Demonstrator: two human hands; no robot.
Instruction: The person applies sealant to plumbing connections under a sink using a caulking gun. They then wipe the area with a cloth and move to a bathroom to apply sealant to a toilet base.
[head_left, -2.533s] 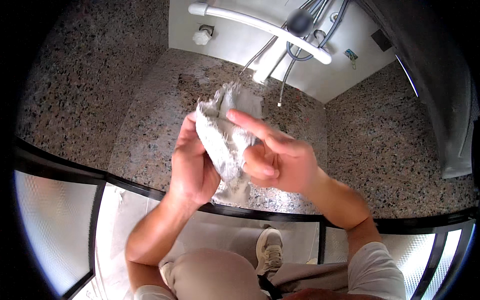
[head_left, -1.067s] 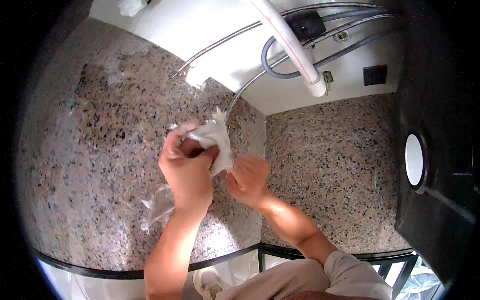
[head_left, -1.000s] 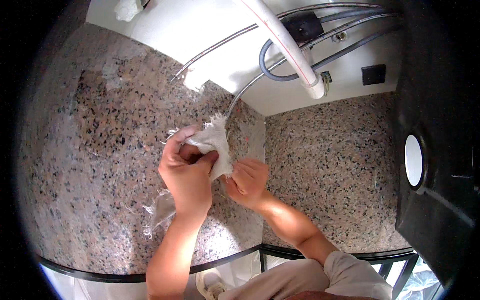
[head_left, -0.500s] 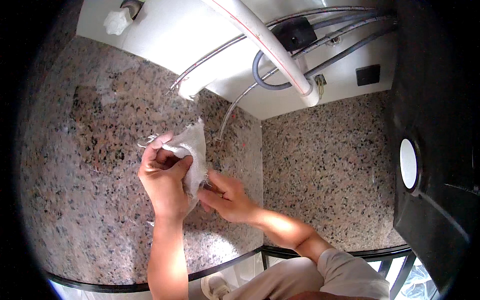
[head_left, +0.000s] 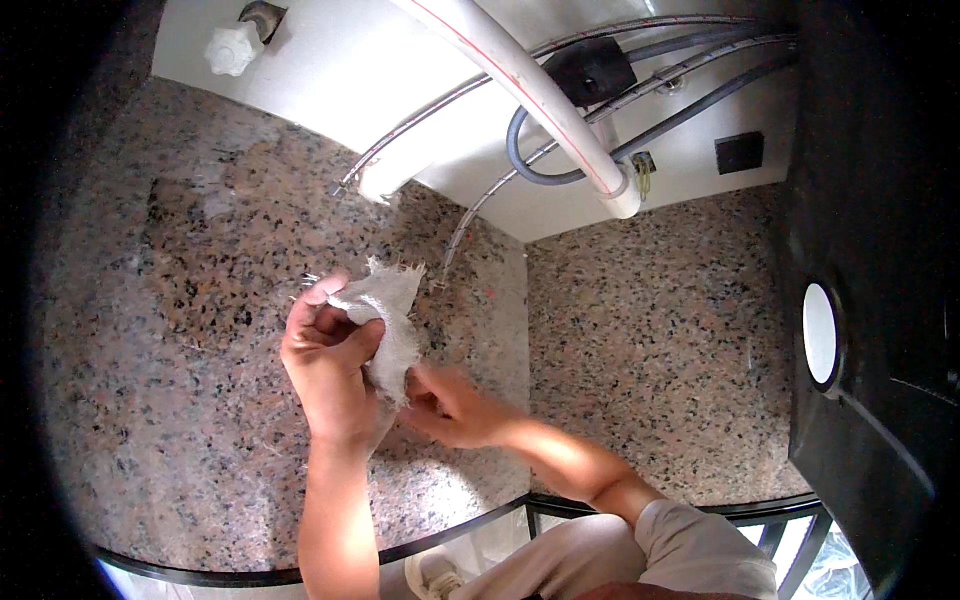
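Observation:
A white woven cloth [head_left: 395, 325] with frayed, ragged edges is held up above the speckled stone surface [head_left: 230, 440]. My left hand [head_left: 335, 365] grips it, the thumb bent over the fabric and the fingers curled on its far side. At the cloth's lower right edge is my right hand [head_left: 450, 408], its fingers curled and pinched against the fabric. Motion smears the right hand's back and thumb, and its fingertips are partly hidden.
A white pipe [head_left: 530, 95] with a red line crosses the white wall, beside braided hoses [head_left: 480, 205]. A white valve knob [head_left: 234, 48] is at upper left. On the right stands a black panel with a round hole [head_left: 820, 333]. A black rail [head_left: 440, 545] runs along the front.
The cloth has shifted and crumpled differently in my left hand, its frayed top spread further right. My right hand has moved slightly at the lower edge. The view has barely shifted.

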